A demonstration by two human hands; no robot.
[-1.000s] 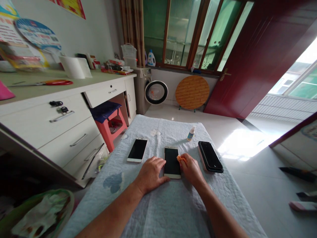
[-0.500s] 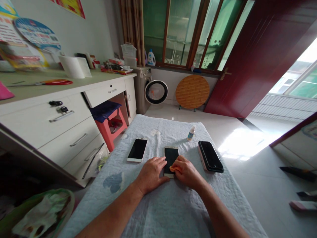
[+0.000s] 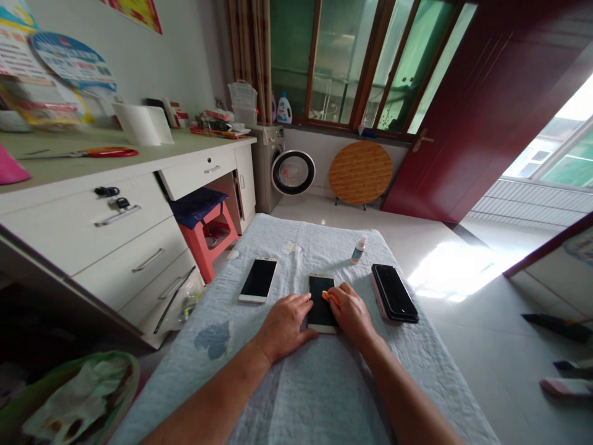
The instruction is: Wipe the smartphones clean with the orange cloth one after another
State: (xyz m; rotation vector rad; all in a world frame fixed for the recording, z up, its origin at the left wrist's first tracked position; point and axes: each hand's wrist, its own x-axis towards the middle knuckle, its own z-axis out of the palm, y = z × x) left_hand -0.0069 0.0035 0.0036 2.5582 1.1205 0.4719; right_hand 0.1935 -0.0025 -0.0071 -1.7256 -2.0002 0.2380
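Observation:
A smartphone (image 3: 321, 304) with a dark screen and light gold frame lies flat on the cloth-covered table in front of me. My left hand (image 3: 287, 322) holds it by its left side, fingertips at the edge and thumb near the lower corner. Pinched in my right hand (image 3: 351, 313) is a small orange cloth (image 3: 328, 296), pressed on the upper right part of the screen; most of it is hidden under the fingers. To the left lies a white smartphone (image 3: 258, 280). On the right sits a stack of dark phones (image 3: 395, 293), and a small spray bottle (image 3: 358, 250) stands behind.
A pale blue quilted cover (image 3: 296, 389) spreads over the table. Along the left runs a white desk (image 3: 125, 228) with drawers, beside a pink stool (image 3: 210, 232) and a waste bin (image 3: 132, 377). Farther back are a washing machine (image 3: 267, 179) with its door ajar and a round wooden tabletop (image 3: 360, 173).
My right hand has slid the orange cloth up the screen, away from me and slightly right. My left hand keeps its place at the phone's left edge.

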